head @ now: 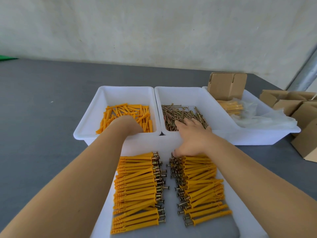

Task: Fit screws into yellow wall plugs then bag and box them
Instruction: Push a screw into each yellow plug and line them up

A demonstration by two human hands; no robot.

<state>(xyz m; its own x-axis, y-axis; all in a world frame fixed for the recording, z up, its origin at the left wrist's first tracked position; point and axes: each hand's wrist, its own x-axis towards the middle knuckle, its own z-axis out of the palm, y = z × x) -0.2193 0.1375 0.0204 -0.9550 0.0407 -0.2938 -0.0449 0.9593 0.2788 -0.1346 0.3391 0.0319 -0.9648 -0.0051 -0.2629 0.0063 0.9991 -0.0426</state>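
Note:
Loose yellow wall plugs (137, 110) lie in the left white bin (89, 121). My left hand (127, 123) reaches down into them, its fingers hidden behind the wrist. Loose screws (176, 110) fill the middle white bin (188, 90). My right hand (192, 134) lies over that bin's near edge, with fingers stretched onto the screws and thumb near the front tray. The front white tray (169, 203) holds two rows of plugs fitted with screws, one on the left (137, 186) and one on the right (202, 186), with the screw heads facing the middle.
A third white bin (257, 134) at the right holds clear plastic bags (247, 109), a bagged bundle of plugs (231, 105) and an open cardboard box (226, 85). More cardboard boxes (300, 107) stand at the far right on the grey table (42, 109). A wall runs behind.

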